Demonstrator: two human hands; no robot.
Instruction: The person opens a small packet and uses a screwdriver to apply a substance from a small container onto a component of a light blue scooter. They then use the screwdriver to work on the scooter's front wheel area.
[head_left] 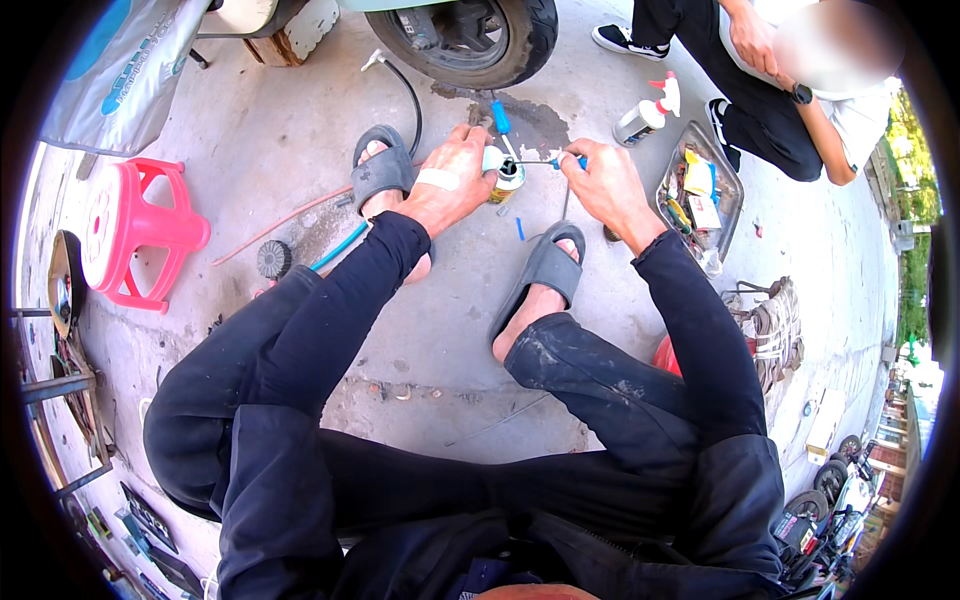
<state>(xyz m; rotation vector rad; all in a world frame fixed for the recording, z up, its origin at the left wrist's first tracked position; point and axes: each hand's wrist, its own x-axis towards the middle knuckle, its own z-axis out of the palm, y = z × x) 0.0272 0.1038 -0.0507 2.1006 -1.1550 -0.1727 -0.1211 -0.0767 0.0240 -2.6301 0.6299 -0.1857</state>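
My left hand point(452, 178), with a light bandage strip on its back, is closed on a small white cylindrical object point(492, 158). Beside it an open-topped can point(505, 186) stands on the concrete between my feet. My right hand point(608, 190) pinches a blue-handled tool point(574, 162), its thin shaft reaching horizontally toward my left hand over the can. A blue-handled screwdriver point(501, 117) shows just behind the can, and a small blue stick point(520, 228) lies nearer me.
Around me are a pink stool point(145, 230), scooter wheel point(480, 40), spray bottle point(640, 122), tool tray point(725, 215), hoses point(343, 242) and a round dark part point(273, 260). Another person point(760, 100) crouches at upper right. Motorbikes point(830, 515) stand at lower right.
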